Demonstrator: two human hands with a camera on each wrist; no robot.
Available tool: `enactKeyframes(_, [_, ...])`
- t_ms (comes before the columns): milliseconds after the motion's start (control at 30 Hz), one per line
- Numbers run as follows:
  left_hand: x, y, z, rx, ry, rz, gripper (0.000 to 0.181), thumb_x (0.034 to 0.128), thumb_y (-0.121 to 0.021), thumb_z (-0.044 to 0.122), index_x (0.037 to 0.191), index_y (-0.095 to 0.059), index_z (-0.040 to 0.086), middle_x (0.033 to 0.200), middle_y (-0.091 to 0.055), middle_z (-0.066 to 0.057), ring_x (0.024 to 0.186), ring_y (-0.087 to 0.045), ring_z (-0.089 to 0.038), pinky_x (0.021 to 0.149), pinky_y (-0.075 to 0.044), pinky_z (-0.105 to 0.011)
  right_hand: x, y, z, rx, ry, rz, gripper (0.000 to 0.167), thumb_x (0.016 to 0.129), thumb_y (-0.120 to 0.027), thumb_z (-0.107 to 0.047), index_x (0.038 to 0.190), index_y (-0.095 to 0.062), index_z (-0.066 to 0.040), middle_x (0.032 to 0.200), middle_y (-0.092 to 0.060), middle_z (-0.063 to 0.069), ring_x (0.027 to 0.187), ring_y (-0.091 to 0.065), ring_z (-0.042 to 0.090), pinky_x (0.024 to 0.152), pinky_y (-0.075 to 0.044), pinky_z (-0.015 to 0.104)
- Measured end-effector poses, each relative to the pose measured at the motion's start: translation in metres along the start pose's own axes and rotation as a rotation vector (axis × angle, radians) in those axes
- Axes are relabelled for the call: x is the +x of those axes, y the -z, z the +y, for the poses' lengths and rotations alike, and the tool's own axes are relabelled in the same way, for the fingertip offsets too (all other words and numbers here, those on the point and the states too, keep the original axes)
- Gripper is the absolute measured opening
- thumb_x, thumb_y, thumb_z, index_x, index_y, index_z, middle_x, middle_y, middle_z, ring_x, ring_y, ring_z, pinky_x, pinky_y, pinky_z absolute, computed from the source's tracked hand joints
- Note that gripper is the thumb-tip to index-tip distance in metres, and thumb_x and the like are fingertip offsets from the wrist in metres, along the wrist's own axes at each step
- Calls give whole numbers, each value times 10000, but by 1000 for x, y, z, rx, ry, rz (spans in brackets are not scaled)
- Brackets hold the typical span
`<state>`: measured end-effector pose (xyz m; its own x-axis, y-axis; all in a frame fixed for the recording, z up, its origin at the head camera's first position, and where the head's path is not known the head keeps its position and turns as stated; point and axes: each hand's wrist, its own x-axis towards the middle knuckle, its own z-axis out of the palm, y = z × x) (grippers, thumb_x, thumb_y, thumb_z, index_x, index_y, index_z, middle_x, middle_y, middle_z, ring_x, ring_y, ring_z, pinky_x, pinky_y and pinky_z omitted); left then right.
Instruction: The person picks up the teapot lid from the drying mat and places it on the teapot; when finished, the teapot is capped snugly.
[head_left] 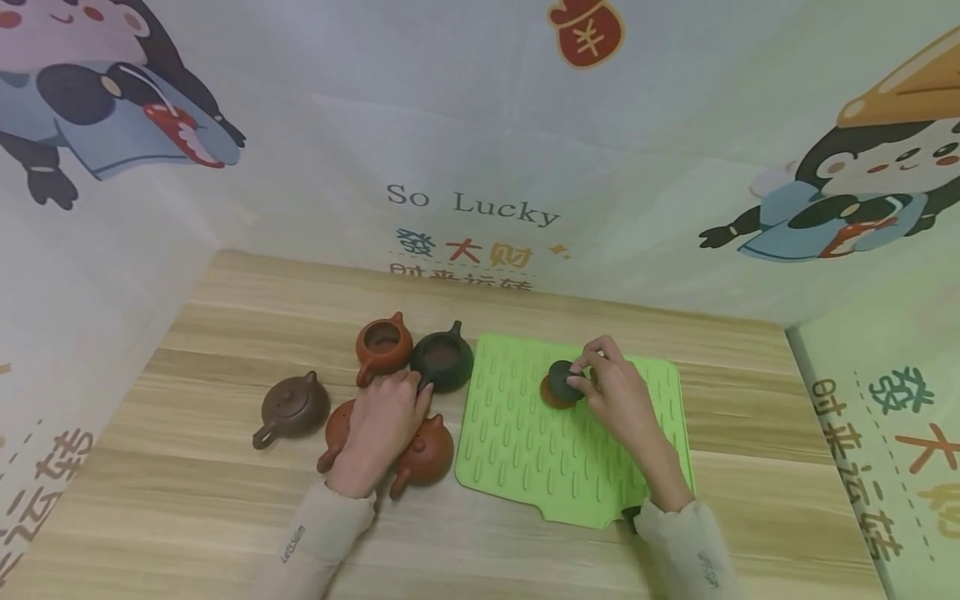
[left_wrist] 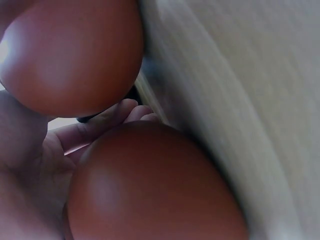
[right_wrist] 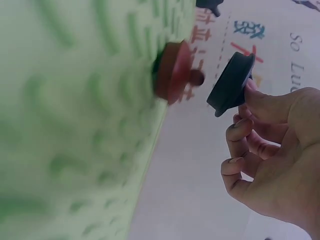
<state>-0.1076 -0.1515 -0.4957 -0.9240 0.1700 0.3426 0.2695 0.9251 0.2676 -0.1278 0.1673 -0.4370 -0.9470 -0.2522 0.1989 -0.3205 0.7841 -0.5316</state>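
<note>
My right hand pinches a small black teapot lid by its top, above the green mat. In the right wrist view that lid is tilted and apart from a red-brown lid, which sits knob up on the mat. My left hand reaches over two reddish lidded teapots, its fingertips at the handle side of a lidless black teapot. The fingers seem to grip that handle, mostly hidden. Rounded red teapot bodies largely block the left wrist view.
A lidless red-brown teapot stands against the black one. Farther left is a dark brown lidded teapot. The ribbed green mat lies right of the pots. A small dark object shows beside the right sleeve. Printed cloth walls the table.
</note>
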Motion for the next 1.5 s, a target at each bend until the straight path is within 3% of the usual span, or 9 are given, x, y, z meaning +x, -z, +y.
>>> enactKeyframes(133, [1, 10, 6, -7, 13, -18, 260, 1013, -771, 150, 831, -669, -4, 736, -645, -126, 669, -686, -370, 549, -535, -476, 11, -7, -12, -6, 30, -23, 137, 970, -823, -68, 1008, -759, 47, 1188, -626, 134, 696, -558, 169, 629, -448, 285])
enactKeyframes(433, [1, -8, -5, 21, 1, -8, 270, 1036, -741, 203, 837, -679, 30, 730, -636, -85, 641, -670, -333, 535, -513, -475, 34, -24, -41, -31, 41, -82, 132, 989, -822, -120, 1000, -786, 8, 1234, -661, 127, 748, -560, 207, 874, -490, 469])
enactKeyframes(467, [1, -4, -3, 11, 7, -15, 263, 1030, -751, 192, 842, -679, 22, 736, -641, -94, 652, -677, -340, 543, -521, -475, 36, -26, -44, -33, 47, -83, 135, 987, -826, -122, 995, -786, 6, 1235, -663, 128, 743, -556, 206, 882, -498, 480])
enactKeyframes(533, [2, 4, 2, -3, 17, -26, 253, 1025, -761, 177, 852, -681, 10, 747, -647, -107, 668, -685, -353, 552, -530, -476, 39, -29, -51, -43, 64, -82, 140, 981, -836, -132, 982, -786, -1, 1232, -670, 121, 733, -548, 206, 890, -512, 488])
enactKeyframes(667, [2, 1, 0, -4, 19, -32, 245, 1008, -781, 183, 857, -688, 15, 744, -647, -100, 661, -685, -343, 550, -531, -483, 45, -35, -61, -65, 106, -76, 152, 964, -857, -150, 942, -779, -21, 1212, -682, 106, 769, -585, 230, 885, -533, 496])
enactKeyframes(867, [1, -23, -14, 19, 10, -17, 253, 1028, -761, 229, 855, -700, 55, 750, -664, -73, 662, -698, -323, 551, -540, -474, 54, -41, -72, -79, 152, -95, 157, 963, -859, -166, 914, -767, -49, 1211, -695, 95, 948, -679, 292, 876, -538, 490])
enactKeyframes(1133, [0, -37, -23, 23, 22, -17, 260, 1033, -766, 257, 871, -709, 63, 769, -672, -75, 674, -708, -340, 551, -547, -479, 66, -45, -86, -137, 191, -106, 157, 973, -857, -180, 907, -771, -67, 1186, -687, 71, 915, -678, 266, 855, -534, 461])
enactKeyframes(1333, [0, -35, -21, 28, 32, -39, 258, 1040, -764, 261, 890, -720, 56, 778, -675, -75, 680, -710, -330, 554, -551, -473, 72, -49, -91, -163, 195, -118, 168, 979, -853, -193, 896, -768, -73, 1172, -684, 61, 887, -655, 246, 863, -523, 452])
enactKeyframes(1500, [1, -22, -13, 28, 39, -59, 245, 1037, -764, 241, 892, -720, 48, 782, -672, -83, 687, -711, -327, 570, -557, -478, 76, -53, -94, -175, 217, -106, 194, 976, -858, -203, 873, -757, -75, 1123, -685, 45, 849, -649, 230, 848, -529, 450])
